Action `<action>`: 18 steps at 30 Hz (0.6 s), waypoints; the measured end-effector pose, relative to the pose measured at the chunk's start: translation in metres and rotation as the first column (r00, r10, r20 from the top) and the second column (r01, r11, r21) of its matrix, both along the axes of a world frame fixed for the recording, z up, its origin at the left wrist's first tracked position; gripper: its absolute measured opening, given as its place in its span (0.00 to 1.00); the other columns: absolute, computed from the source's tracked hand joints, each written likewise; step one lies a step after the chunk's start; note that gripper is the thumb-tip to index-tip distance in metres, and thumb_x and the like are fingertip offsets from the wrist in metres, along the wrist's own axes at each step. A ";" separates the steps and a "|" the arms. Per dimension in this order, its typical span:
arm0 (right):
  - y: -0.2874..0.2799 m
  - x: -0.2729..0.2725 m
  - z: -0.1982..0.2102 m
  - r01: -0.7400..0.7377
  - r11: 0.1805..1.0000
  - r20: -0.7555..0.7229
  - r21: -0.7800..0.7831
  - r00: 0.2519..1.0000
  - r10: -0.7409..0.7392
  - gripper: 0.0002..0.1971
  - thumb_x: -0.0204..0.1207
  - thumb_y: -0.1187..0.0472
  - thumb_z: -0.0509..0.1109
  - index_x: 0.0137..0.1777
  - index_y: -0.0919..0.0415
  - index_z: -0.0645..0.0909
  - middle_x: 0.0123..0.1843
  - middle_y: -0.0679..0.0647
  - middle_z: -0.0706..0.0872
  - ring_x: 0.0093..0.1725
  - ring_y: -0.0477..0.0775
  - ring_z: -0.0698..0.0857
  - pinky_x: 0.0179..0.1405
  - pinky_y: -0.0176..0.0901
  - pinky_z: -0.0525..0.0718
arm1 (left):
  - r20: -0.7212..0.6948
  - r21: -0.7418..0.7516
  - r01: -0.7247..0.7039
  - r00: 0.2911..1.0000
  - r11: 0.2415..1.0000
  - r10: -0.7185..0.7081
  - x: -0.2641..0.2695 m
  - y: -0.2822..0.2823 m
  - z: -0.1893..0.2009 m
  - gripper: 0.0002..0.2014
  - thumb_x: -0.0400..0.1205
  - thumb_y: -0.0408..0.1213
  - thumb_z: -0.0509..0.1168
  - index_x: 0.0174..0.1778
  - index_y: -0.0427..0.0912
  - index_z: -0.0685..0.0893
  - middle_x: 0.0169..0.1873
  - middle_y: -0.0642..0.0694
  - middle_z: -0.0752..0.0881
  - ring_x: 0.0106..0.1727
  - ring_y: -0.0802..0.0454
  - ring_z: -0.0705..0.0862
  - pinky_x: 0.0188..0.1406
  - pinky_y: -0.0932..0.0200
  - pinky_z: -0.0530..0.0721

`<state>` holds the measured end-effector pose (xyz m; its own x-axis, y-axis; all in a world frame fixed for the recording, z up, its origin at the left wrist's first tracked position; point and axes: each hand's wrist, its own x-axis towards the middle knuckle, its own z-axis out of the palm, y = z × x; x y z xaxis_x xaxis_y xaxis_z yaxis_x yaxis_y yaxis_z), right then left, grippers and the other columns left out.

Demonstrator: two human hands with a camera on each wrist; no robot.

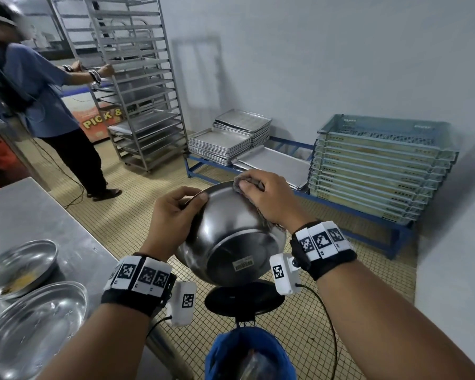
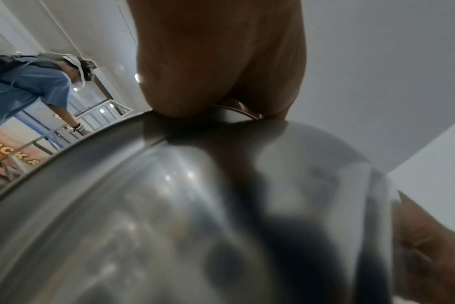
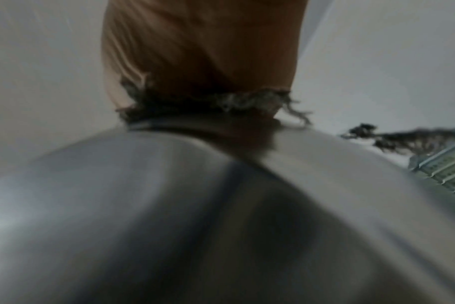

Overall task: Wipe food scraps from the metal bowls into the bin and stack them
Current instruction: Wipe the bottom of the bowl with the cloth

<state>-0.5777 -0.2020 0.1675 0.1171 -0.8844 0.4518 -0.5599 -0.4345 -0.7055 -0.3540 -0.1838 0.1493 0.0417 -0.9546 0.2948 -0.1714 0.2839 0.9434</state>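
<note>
I hold a metal bowl [image 1: 231, 237] tilted on its side above the bin [image 1: 250, 355], its base with a label turned toward me. My left hand [image 1: 176, 212] grips the bowl's left rim, thumb on the outside. My right hand [image 1: 263, 196] holds a grey frayed cloth [image 1: 244, 183] at the top rim, fingers curled over it. The bowl's inside is hidden. The left wrist view shows the bowl's outer wall [image 2: 195, 205] under my thumb [image 2: 208, 72]. In the right wrist view the cloth's frayed edge [image 3: 237, 100] lies between my hand and the rim.
Two more metal bowls [image 1: 19, 267] [image 1: 33, 330] sit on the steel table [image 1: 33, 215] at left; the farther one holds yellow scraps. The bin's black lid [image 1: 244, 300] stands up. Another person [image 1: 39, 105] handles a tray rack [image 1: 137, 83]. Stacked trays [image 1: 231, 138] and crates [image 1: 379, 165] line the wall.
</note>
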 end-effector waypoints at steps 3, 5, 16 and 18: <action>-0.003 -0.019 -0.014 0.030 0.993 0.220 0.110 0.974 -0.054 0.08 0.86 0.51 0.68 0.53 0.49 0.89 0.49 0.43 0.91 0.54 0.47 0.88 0.62 0.53 0.85 | -0.117 0.022 -0.048 0.992 0.999 0.050 0.009 -0.002 -0.003 0.03 0.85 0.35 0.74 0.46 0.46 0.91 0.35 0.45 0.94 0.34 0.51 0.90 0.34 0.57 0.88; -0.004 -0.027 -0.023 0.037 0.987 0.279 0.157 0.957 -0.080 0.09 0.86 0.51 0.68 0.53 0.52 0.89 0.49 0.48 0.91 0.54 0.53 0.88 0.63 0.62 0.84 | -0.170 0.037 -0.059 0.983 0.998 0.065 0.014 -0.001 -0.006 0.04 0.86 0.35 0.73 0.46 0.46 0.90 0.35 0.44 0.94 0.34 0.50 0.90 0.34 0.57 0.88; -0.005 -0.008 0.014 0.027 0.995 0.019 -0.099 1.000 -0.025 0.07 0.86 0.55 0.67 0.55 0.47 0.88 0.49 0.43 0.91 0.52 0.45 0.88 0.54 0.43 0.84 | 0.167 -0.065 0.077 0.984 0.995 -0.066 0.008 -0.022 0.029 0.05 0.85 0.38 0.75 0.44 0.51 0.92 0.35 0.50 0.94 0.35 0.57 0.90 0.36 0.63 0.86; -0.007 -0.013 0.010 0.038 0.996 0.092 -0.081 0.995 -0.030 0.07 0.87 0.55 0.67 0.56 0.47 0.88 0.50 0.41 0.91 0.52 0.41 0.87 0.55 0.36 0.82 | 0.084 -0.080 0.032 0.996 0.996 -0.025 0.009 -0.021 0.031 0.05 0.85 0.37 0.75 0.43 0.50 0.92 0.34 0.49 0.94 0.34 0.56 0.89 0.36 0.62 0.87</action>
<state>-0.5908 -0.2085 0.1772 0.0426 -0.8464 0.5309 -0.5105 -0.4752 -0.7166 -0.3446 -0.2049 0.1808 -0.0132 -0.9279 0.3725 -0.2387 0.3647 0.9000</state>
